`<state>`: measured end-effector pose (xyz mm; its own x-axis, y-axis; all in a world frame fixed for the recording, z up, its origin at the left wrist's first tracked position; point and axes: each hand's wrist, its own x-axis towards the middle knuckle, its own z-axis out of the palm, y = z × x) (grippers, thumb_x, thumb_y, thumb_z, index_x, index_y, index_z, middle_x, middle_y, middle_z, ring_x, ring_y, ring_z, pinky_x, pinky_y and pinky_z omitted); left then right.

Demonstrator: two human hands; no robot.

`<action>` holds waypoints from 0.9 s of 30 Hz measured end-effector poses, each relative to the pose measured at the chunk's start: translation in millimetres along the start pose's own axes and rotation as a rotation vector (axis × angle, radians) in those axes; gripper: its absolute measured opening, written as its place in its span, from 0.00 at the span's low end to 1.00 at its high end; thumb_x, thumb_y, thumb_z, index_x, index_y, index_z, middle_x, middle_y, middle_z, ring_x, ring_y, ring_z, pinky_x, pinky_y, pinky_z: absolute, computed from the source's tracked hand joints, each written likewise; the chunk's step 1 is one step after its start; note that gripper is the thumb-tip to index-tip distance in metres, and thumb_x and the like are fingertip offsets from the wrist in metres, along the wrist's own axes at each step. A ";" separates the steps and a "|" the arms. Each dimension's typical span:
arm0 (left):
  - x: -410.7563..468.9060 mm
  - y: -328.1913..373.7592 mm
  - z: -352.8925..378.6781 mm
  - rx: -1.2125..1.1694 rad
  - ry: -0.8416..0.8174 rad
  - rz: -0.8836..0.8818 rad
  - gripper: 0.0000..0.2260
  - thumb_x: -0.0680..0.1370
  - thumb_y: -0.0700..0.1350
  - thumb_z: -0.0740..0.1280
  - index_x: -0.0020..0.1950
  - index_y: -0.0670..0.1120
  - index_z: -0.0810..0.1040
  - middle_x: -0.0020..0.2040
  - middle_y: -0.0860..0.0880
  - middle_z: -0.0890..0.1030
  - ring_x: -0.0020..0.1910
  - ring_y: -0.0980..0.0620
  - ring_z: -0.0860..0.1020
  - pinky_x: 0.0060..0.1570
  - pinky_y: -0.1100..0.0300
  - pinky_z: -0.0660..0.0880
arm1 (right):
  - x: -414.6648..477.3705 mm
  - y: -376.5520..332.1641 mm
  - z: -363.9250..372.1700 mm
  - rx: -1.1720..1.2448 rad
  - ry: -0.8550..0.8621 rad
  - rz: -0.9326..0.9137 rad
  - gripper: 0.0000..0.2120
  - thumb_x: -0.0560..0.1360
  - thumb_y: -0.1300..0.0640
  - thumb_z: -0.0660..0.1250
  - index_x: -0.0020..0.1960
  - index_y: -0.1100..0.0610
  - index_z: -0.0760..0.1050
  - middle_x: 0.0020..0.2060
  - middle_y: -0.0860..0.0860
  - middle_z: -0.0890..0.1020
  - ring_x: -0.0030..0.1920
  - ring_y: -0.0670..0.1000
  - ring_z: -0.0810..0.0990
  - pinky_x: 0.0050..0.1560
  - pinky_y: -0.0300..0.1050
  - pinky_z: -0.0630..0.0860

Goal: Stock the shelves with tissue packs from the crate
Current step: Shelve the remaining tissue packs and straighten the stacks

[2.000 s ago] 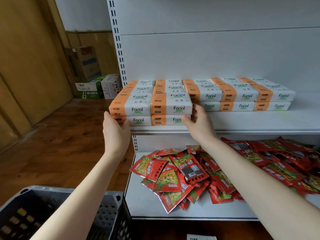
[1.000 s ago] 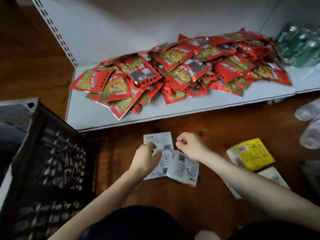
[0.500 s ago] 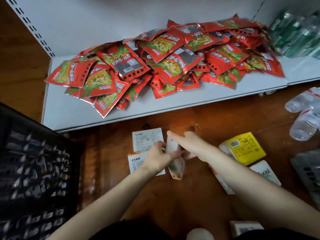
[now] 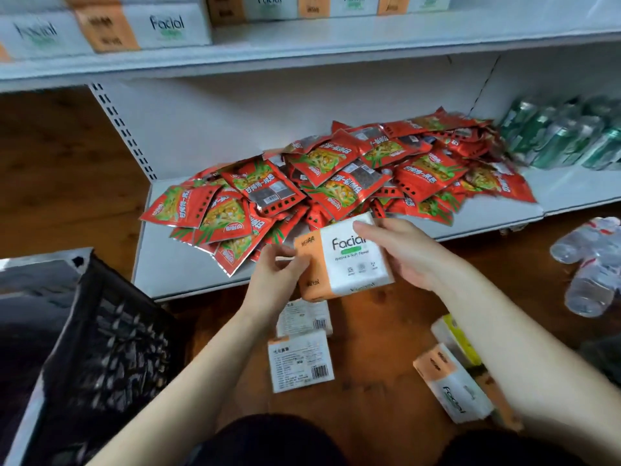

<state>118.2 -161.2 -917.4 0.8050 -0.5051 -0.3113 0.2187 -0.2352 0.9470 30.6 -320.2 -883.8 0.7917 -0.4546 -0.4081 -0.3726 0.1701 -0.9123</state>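
I hold a white and orange "Facial" tissue pack (image 4: 349,264) in both hands above the wooden floor, label side up. My left hand (image 4: 274,274) grips its orange left end. My right hand (image 4: 401,253) grips its right side, fingers over the top edge. Two more packs lie label-down on the floor below, one (image 4: 300,363) nearer me and one (image 4: 304,317) partly under the held pack. Another pack (image 4: 453,385) lies by my right forearm. Stocked packs (image 4: 141,26) line the upper shelf (image 4: 302,42). The dark crate (image 4: 87,358) stands at the left.
The lower shelf (image 4: 174,267) carries a heap of red snack packets (image 4: 336,183) and green bottles (image 4: 564,136) at the right. Clear plastic bottles (image 4: 591,264) lie on the floor at the right. A yellow pack (image 4: 457,338) shows beside my right forearm.
My hands left the shelf stack, dropped to the packs on the floor, turned one over and lifted it. The view has tilted back up toward the shelves.
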 end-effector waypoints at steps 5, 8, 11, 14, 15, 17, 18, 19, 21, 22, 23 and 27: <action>-1.8 39.2 -11.7 -0.072 0.072 0.124 0.08 0.75 0.39 0.67 0.41 0.46 0.70 0.41 0.46 0.80 0.39 0.50 0.80 0.37 0.55 0.79 | -15.4 -27.1 3.0 0.094 0.059 -0.123 0.13 0.75 0.52 0.65 0.55 0.58 0.75 0.48 0.53 0.84 0.46 0.48 0.84 0.48 0.50 0.81; -2.9 60.9 -17.3 -0.114 0.146 0.212 0.08 0.75 0.37 0.68 0.39 0.45 0.70 0.39 0.44 0.77 0.37 0.48 0.79 0.31 0.57 0.77 | -23.7 -37.2 5.3 0.067 0.133 -0.212 0.18 0.73 0.53 0.69 0.59 0.57 0.72 0.47 0.52 0.84 0.48 0.49 0.83 0.53 0.56 0.79; -3.0 86.3 -22.7 -0.063 0.241 0.338 0.06 0.74 0.40 0.69 0.40 0.45 0.73 0.40 0.44 0.78 0.39 0.47 0.78 0.40 0.51 0.77 | -23.5 -55.2 12.5 0.024 0.238 -0.377 0.09 0.71 0.56 0.70 0.51 0.52 0.74 0.47 0.53 0.83 0.49 0.52 0.83 0.54 0.58 0.78; -10.3 115.9 -30.6 -0.068 0.183 0.491 0.03 0.74 0.41 0.70 0.45 0.46 0.76 0.42 0.49 0.81 0.40 0.56 0.80 0.42 0.61 0.77 | -18.5 -87.1 19.3 0.078 0.326 -0.528 0.05 0.71 0.56 0.71 0.46 0.50 0.76 0.49 0.53 0.83 0.54 0.55 0.81 0.56 0.58 0.77; -13.4 126.2 -32.9 -0.040 0.138 0.545 0.07 0.73 0.43 0.71 0.50 0.46 0.76 0.46 0.50 0.82 0.43 0.59 0.81 0.43 0.64 0.77 | -16.4 -99.5 21.2 0.108 0.329 -0.565 0.04 0.72 0.56 0.70 0.45 0.50 0.77 0.49 0.53 0.83 0.54 0.55 0.81 0.58 0.58 0.76; -11.6 144.7 -38.7 0.099 0.095 0.642 0.19 0.71 0.46 0.73 0.60 0.45 0.74 0.54 0.51 0.80 0.50 0.60 0.80 0.46 0.67 0.78 | -12.6 -124.4 24.0 0.095 0.310 -0.613 0.02 0.72 0.53 0.70 0.44 0.49 0.79 0.48 0.51 0.84 0.53 0.53 0.81 0.59 0.57 0.76; -8.1 154.4 -41.5 0.181 0.117 0.683 0.23 0.70 0.46 0.73 0.63 0.45 0.72 0.56 0.50 0.79 0.52 0.59 0.79 0.47 0.66 0.78 | -10.7 -135.9 24.8 0.063 0.283 -0.634 0.03 0.72 0.51 0.69 0.44 0.50 0.79 0.48 0.50 0.84 0.53 0.51 0.81 0.58 0.53 0.76; -3.3 164.0 -44.0 0.265 0.166 0.726 0.24 0.71 0.46 0.72 0.65 0.44 0.71 0.57 0.49 0.79 0.52 0.58 0.79 0.48 0.63 0.78 | -8.9 -146.2 25.5 0.023 0.243 -0.663 0.04 0.72 0.51 0.69 0.46 0.50 0.79 0.47 0.48 0.84 0.51 0.48 0.81 0.56 0.47 0.77; 7.4 181.8 -47.4 0.375 0.259 0.805 0.21 0.72 0.45 0.71 0.64 0.43 0.73 0.56 0.48 0.79 0.51 0.53 0.79 0.51 0.54 0.78 | -5.2 -164.5 26.7 -0.106 0.190 -0.724 0.05 0.73 0.55 0.69 0.49 0.50 0.78 0.45 0.44 0.83 0.46 0.38 0.80 0.48 0.31 0.75; 13.0 189.2 -48.9 0.397 0.295 0.825 0.18 0.73 0.44 0.71 0.62 0.43 0.74 0.53 0.49 0.80 0.49 0.52 0.80 0.50 0.53 0.78 | -3.0 -172.3 26.9 -0.178 0.190 -0.749 0.08 0.72 0.57 0.70 0.50 0.49 0.77 0.46 0.42 0.82 0.45 0.37 0.79 0.45 0.27 0.73; 17.3 195.6 -49.5 0.412 0.332 0.839 0.15 0.73 0.43 0.70 0.60 0.43 0.76 0.50 0.50 0.81 0.47 0.53 0.79 0.49 0.56 0.77 | 0.5 -178.6 26.6 -0.253 0.216 -0.764 0.10 0.72 0.58 0.70 0.52 0.50 0.76 0.47 0.43 0.81 0.46 0.38 0.79 0.46 0.26 0.73; 37.6 202.3 -51.8 0.481 0.470 0.813 0.07 0.74 0.41 0.69 0.51 0.41 0.80 0.42 0.48 0.82 0.39 0.50 0.78 0.41 0.60 0.73 | 21.2 -191.6 28.8 -0.583 0.423 -0.729 0.24 0.73 0.53 0.69 0.67 0.58 0.69 0.62 0.52 0.76 0.64 0.51 0.73 0.56 0.37 0.65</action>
<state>221.2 -184.7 -733.4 0.7663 -0.3102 0.5626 -0.6417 -0.3263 0.6941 132.8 -337.3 -718.6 0.7260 -0.5678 0.3879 -0.1354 -0.6711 -0.7289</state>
